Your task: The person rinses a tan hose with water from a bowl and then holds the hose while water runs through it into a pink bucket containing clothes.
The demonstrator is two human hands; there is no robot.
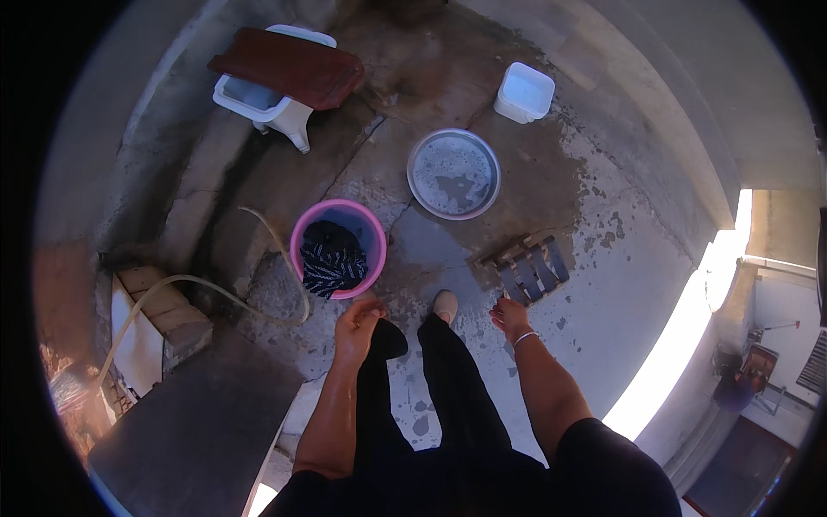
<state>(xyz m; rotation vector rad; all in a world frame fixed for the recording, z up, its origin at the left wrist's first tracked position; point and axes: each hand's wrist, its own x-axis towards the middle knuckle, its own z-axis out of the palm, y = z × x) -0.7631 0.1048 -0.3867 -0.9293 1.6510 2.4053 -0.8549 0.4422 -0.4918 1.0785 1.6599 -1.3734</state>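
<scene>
My left hand [356, 326] hangs beside my raised left knee, its fingers loosely bent and nothing visible in it. Just ahead of it stands a pink basin [380, 250] with dark, white-patterned wet cloth [334, 263] inside. My right hand [512, 320], with a white band at the wrist, hangs with its fingers half bent and slightly apart, and I see nothing held. The closest thing to it is a small slatted wooden rack [532, 271] on the floor. Farther ahead, a round metal basin [454, 174] holds sudsy water.
A white bucket [524, 93] stands at the back right. At the back left, a dark red board [289, 67] lies across an upturned white plastic stool [297, 125]. A pale hose [215, 289] curls over the left floor. A dark flat surface [198, 422] lies at the near left.
</scene>
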